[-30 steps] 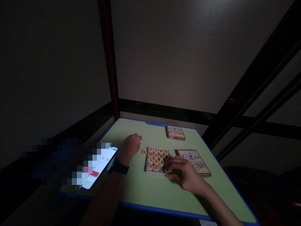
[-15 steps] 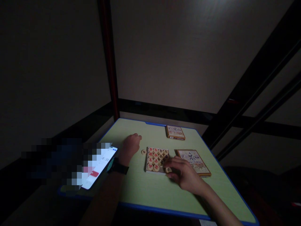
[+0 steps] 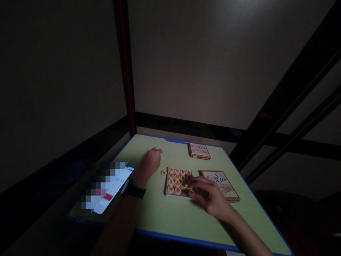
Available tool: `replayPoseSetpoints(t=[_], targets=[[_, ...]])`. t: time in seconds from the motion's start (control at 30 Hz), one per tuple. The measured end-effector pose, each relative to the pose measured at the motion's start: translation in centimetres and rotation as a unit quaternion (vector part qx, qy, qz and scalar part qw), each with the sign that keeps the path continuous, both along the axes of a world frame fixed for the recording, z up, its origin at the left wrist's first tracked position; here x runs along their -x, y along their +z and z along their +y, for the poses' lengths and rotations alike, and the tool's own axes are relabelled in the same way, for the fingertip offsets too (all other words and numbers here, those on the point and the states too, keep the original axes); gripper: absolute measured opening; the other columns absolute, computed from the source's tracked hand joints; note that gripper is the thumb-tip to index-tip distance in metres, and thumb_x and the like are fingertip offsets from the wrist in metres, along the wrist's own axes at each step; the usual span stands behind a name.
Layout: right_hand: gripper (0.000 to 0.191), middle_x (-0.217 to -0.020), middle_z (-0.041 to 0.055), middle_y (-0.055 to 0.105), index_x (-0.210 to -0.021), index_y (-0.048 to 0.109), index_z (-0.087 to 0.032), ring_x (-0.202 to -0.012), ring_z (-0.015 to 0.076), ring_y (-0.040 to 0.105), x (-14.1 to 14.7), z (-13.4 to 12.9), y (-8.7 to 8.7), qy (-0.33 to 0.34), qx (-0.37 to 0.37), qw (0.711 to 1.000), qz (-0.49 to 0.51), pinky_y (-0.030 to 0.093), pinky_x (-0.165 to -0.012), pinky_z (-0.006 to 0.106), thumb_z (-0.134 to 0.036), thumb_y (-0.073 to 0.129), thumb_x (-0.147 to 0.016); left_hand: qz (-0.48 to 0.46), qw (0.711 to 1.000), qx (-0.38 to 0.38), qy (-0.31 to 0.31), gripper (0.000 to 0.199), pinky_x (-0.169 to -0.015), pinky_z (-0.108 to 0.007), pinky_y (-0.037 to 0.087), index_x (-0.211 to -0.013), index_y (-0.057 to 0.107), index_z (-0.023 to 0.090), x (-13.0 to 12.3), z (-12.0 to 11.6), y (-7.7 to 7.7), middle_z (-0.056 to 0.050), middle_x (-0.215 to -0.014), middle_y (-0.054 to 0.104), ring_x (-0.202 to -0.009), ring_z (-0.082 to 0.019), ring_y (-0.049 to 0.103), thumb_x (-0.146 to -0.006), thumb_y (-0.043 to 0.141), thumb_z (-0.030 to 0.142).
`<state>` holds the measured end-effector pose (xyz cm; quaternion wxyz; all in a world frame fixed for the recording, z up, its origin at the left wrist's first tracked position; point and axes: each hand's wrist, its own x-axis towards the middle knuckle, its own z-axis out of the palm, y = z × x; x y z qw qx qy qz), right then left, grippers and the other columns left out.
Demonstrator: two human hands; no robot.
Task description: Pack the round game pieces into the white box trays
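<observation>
An open box tray (image 3: pixel 166 190) on the table holds several round wooden chess pieces, with red characters on the left and black ones on the right. My right hand (image 3: pixel 209 195) reaches over the tray's right side, thumb and fingers pinched on a chess piece (image 3: pixel 190 190) at its near right part. My left hand (image 3: pixel 153 160) is beyond the tray to the left, fingers curled round a small pale piece (image 3: pixel 160 156), mostly hidden. One loose piece (image 3: pixel 163 172) with a black character lies just left of the tray.
A box lid (image 3: pixel 222 185) with printed characters lies right of the tray, partly behind my right hand. A closed box (image 3: pixel 199 151) stands near the far edge. A lit phone (image 3: pixel 114 190) is at the left of the green table (image 3: pixel 165 217).
My left hand has shifted slightly away and rightward, and a pale piece now shows at its fingertips. My right hand's piece has tilted and its face is less visible.
</observation>
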<state>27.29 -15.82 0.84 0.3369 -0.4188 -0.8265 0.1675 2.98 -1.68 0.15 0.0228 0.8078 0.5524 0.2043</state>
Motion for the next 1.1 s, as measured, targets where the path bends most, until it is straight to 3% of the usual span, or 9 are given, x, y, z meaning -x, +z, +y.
replayPoseSetpoints(t=[0.13,0.27,0.4,0.53,0.63,0.73,0.83,0.93,1.1], targets=[[0.012,-0.099,0.0081,0.072,-0.098,0.070,-0.019,-0.092,0.0196,0.065,2.4,1.7,1.7,-0.016,-0.008,1.000,-0.025,0.051,-0.082,0.031,-0.021,0.061,-0.090,-0.021,0.999,-0.029,-0.003,0.024,-0.092,-0.032,0.048,-0.100,0.068,0.013,0.0,0.2,-0.1,-0.010,-0.097,0.067,-0.097,-0.021,0.063,-0.085,0.052,0.005],[0.014,-0.093,0.0070,0.072,-0.093,0.071,-0.018,-0.091,0.0200,0.062,6.5,4.9,3.2,-0.018,-0.014,0.982,-0.185,0.047,-0.084,0.030,-0.016,0.061,-0.085,-0.075,0.994,-0.082,0.002,0.028,-0.093,-0.032,0.049,-0.108,0.066,0.015,0.2,0.4,0.0,-0.009,-0.103,0.066,-0.098,-0.020,0.062,-0.086,0.052,0.005],[0.016,-0.094,0.0102,0.072,-0.092,0.072,-0.017,-0.095,0.0234,0.061,9.8,7.4,3.1,-0.024,-0.016,0.936,-0.351,0.046,-0.083,0.031,-0.022,0.058,-0.084,-0.151,0.980,-0.128,0.003,0.028,-0.091,-0.031,0.050,-0.107,0.066,0.017,0.2,0.5,0.2,-0.007,-0.102,0.063,-0.096,-0.019,0.062,-0.085,0.053,0.005],[0.019,-0.092,0.0124,0.074,-0.093,0.073,-0.017,-0.096,0.0252,0.063,11.1,8.1,2.8,-0.053,-0.002,0.914,-0.402,0.047,-0.080,0.031,-0.022,0.058,-0.083,-0.159,0.979,-0.123,0.042,0.031,-0.089,-0.028,0.050,-0.110,0.065,0.019,0.1,-0.1,0.8,-0.005,-0.105,0.060,-0.093,-0.018,0.062,-0.084,0.055,0.006],[0.019,-0.090,0.0130,0.074,-0.092,0.073,-0.017,-0.092,0.0257,0.065,11.6,8.2,2.9,-0.058,-0.001,0.912,-0.405,0.048,-0.079,0.032,-0.017,0.057,-0.082,-0.082,0.989,-0.074,0.095,0.028,-0.087,-0.031,0.049,-0.112,0.064,0.018,0.1,-1.1,1.5,-0.008,-0.108,0.057,-0.095,-0.020,0.062,-0.088,0.052,0.010],[0.019,-0.091,0.0131,0.073,-0.092,0.072,-0.016,-0.091,0.0247,0.065,11.9,8.3,2.8,-0.040,-0.006,0.915,-0.402,0.047,-0.085,0.033,-0.012,0.057,-0.081,0.008,0.988,-0.016,0.154,0.026,-0.090,-0.044,0.046,-0.107,0.064,0.014,0.1,-2.3,2.2,-0.013,-0.109,0.057,-0.098,-0.026,0.062,-0.091,0.044,0.009],[0.022,-0.097,0.0141,0.071,-0.099,0.068,-0.013,-0.093,0.0233,0.064,11.7,8.3,2.7,-0.038,-0.006,0.922,-0.385,0.045,-0.089,0.033,-0.008,0.056,-0.082,0.026,0.984,0.025,0.172,0.028,-0.089,-0.049,0.046,-0.103,0.064,0.011,0.0,-3.0,2.5,-0.017,-0.109,0.056,-0.101,-0.031,0.061,-0.090,0.040,0.006],[0.024,-0.100,0.0143,0.067,-0.108,0.063,-0.011,-0.090,0.0209,0.063,10.3,8.1,2.8,-0.075,0.007,0.948,-0.308,0.046,-0.083,0.030,-0.008,0.050,-0.088,-0.035,0.990,0.023,0.138,0.028,-0.087,-0.038,0.049,-0.105,0.064,0.011,-0.1,-3.0,2.4,-0.016,-0.111,0.057,-0.100,-0.026,0.062,-0.089,0.043,0.003],[0.020,-0.098,0.0098,0.060,-0.103,0.064,-0.014,-0.084,0.0177,0.060,5.8,6.5,2.9,-0.080,-0.017,0.989,-0.125,0.048,-0.079,0.029,-0.010,0.048,-0.091,-0.213,0.976,-0.038,0.003,0.033,-0.092,-0.027,0.050,-0.107,0.066,0.017,-1.0,-3.2,2.0,-0.006,-0.106,0.063,-0.099,-0.016,0.063,-0.081,0.056,0.000]])
